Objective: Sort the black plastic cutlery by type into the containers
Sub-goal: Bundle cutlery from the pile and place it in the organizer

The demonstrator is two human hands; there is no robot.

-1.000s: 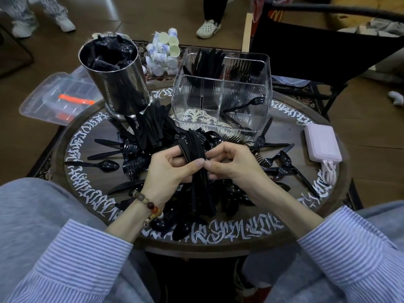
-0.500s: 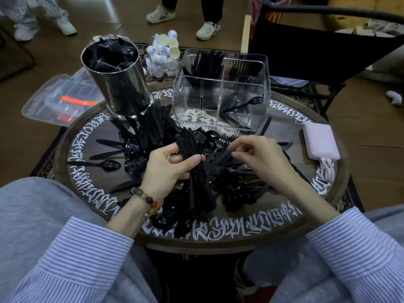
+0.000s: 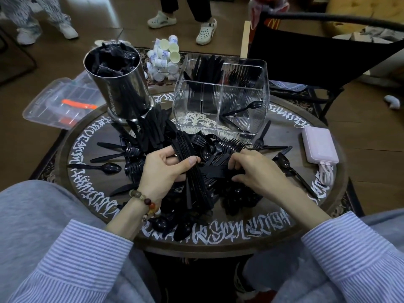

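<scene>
A heap of black plastic cutlery [image 3: 218, 147] covers the middle of the round table [image 3: 218, 235]. My left hand [image 3: 162, 171] grips a thick bundle of black knives [image 3: 196, 184], held upright over the heap. My right hand [image 3: 251, 169] is closed on a few black forks [image 3: 216, 169] beside that bundle. A clear divided container [image 3: 220, 99] stands at the back, with knives and forks upright in its far compartments and a spoon in the near right one. A steel cylinder [image 3: 122, 90] at the back left holds black wrapped pieces.
A pink power bank [image 3: 320, 147] with a white cable lies at the table's right edge. A clear plastic box [image 3: 59, 101] sits on the floor left. Small cups [image 3: 164, 60] are stacked behind. A black chair [image 3: 317, 57] stands back right. People's feet [image 3: 183, 22] stand beyond.
My right hand left the bundle, reached right into the heap and closed on forks, drawing them toward the bundle. My left hand keeps holding the knives.
</scene>
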